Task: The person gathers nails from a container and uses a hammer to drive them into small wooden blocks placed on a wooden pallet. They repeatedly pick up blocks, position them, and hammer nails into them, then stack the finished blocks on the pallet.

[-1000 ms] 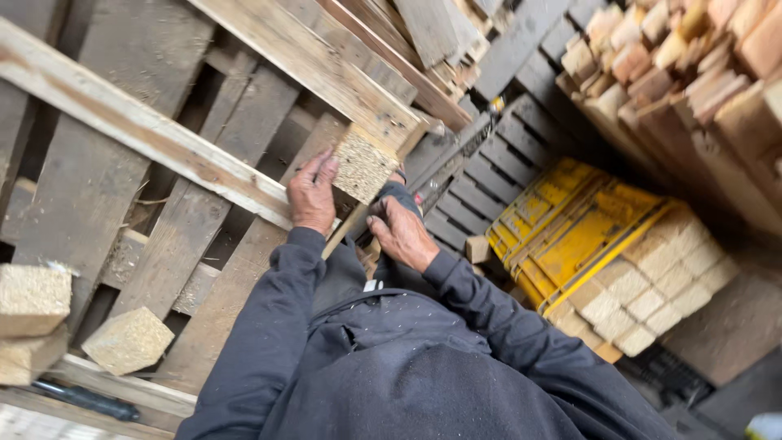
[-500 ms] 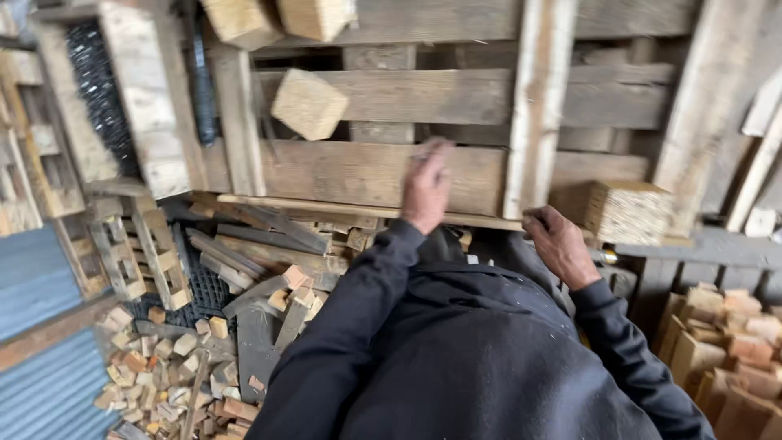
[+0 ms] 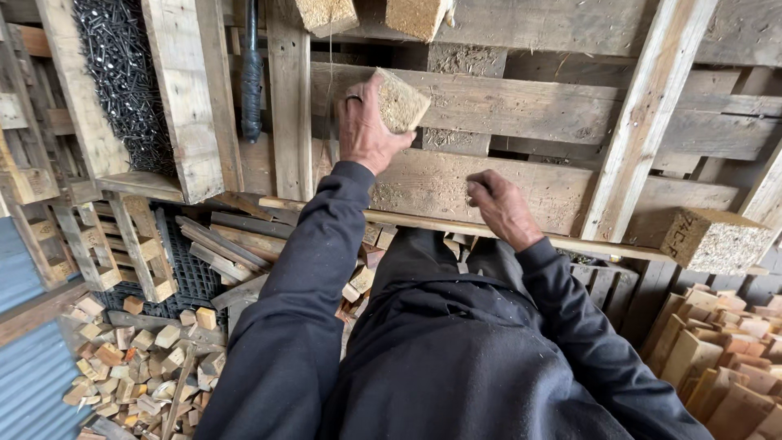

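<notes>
Your left hand point(image 3: 364, 130) gripped a chipboard block point(image 3: 399, 101), fingers wrapped around its left side and pinching it against the palm, a ring showing on one finger. The block sat over a plank of the wooden pallet point(image 3: 505, 106) in front of you, near the middle of the view. Your right hand point(image 3: 498, 207) rested to the right and nearer you, on a lower plank; its fingers were curled in, pressed together, and you could not tell whether they held anything.

Two more blocks point(image 3: 415, 15) lay at the far edge, and another block point(image 3: 713, 239) sat on the right, well apart from your hands. A dark bar point(image 3: 251, 73) lay between planks on the left, beside a heap of nails point(image 3: 122, 81). Below on the left lay a pile of wood offcuts point(image 3: 138, 367); more offcuts point(image 3: 725, 358) were stacked on the right.
</notes>
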